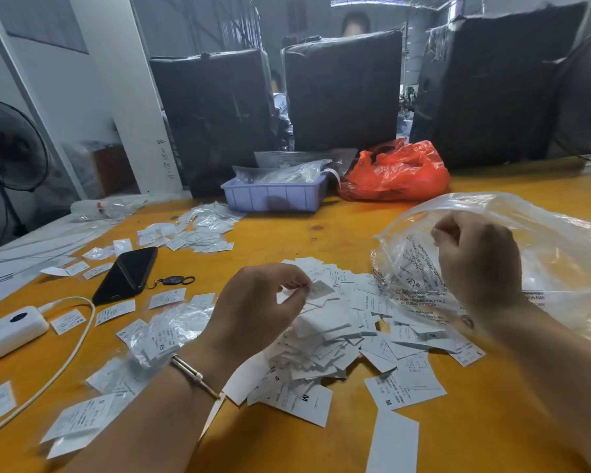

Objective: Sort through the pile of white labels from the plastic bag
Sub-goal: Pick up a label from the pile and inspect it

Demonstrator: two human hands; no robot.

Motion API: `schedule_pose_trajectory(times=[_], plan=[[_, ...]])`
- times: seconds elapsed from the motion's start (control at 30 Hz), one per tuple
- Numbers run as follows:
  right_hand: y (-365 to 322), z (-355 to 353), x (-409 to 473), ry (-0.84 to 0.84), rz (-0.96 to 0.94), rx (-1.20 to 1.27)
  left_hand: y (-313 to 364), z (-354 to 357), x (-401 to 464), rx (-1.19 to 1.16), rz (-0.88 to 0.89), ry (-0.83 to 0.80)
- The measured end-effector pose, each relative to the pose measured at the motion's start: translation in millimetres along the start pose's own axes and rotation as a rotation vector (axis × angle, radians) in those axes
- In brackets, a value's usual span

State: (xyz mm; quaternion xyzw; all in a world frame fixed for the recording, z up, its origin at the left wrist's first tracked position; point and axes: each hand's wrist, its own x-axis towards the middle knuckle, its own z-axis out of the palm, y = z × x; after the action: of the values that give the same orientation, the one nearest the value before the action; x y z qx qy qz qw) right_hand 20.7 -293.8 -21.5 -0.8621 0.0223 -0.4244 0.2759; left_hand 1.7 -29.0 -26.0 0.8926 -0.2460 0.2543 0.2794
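Note:
A heap of small white printed labels (335, 336) lies in the middle of the orange table (321, 227), some marked S or M. My left hand (253, 308) hovers over the heap and pinches one white label (318, 290) between thumb and fingers. To the right, a large clear plastic bag (543, 254) with black print lies crumpled, its mouth toward the heap. My right hand (478, 261) grips the bag's film near its top edge, fingers curled.
More labels and small clear packets (198, 230) are scattered left and back. A black phone (127, 274) with a key fob, a white power bank (11, 329) with cable, a lilac tray (273, 196) and a red bag (396, 172) stand around. Black wrapped bales line the far edge.

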Motion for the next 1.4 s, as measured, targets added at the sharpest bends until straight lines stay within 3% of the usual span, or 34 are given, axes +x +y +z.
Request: schedule_pose_trajectory(times=[0.07,0.2,0.33,0.53,0.67,0.87,0.97,1.17,1.3,1.4], plan=[[-5,0,-2,-0.040,0.017,0.231,3,-2,0,-0.107,-0.054,0.009],[-29,-4,-11,-0.294,0.293,0.909,11,-9,2,-0.558,-0.248,-0.080],[-46,-2,-23,-0.503,0.329,1.121,17,-14,4,-0.868,-0.388,-0.205],[-60,-5,-33,-0.696,0.186,1.154,21,-19,2,-0.940,-0.346,-0.387],[-62,-6,-35,-0.668,0.110,1.141,27,-18,-1,-0.856,-0.328,-0.311],[-60,-10,-32,-0.698,0.016,0.925,23,-18,0,-0.821,-0.305,-0.220],[-62,-10,-34,-0.602,-0.032,0.857,23,-18,0,-0.813,-0.301,-0.221],[-54,-5,-29,-0.253,0.154,0.896,16,-20,1,-0.796,-0.341,-0.079],[-50,-4,-31,-0.242,0.092,0.782,18,-21,2,-0.873,-0.340,-0.057],[-53,-2,-34,-0.367,0.028,0.645,19,-19,1,-0.882,-0.313,-0.105]])
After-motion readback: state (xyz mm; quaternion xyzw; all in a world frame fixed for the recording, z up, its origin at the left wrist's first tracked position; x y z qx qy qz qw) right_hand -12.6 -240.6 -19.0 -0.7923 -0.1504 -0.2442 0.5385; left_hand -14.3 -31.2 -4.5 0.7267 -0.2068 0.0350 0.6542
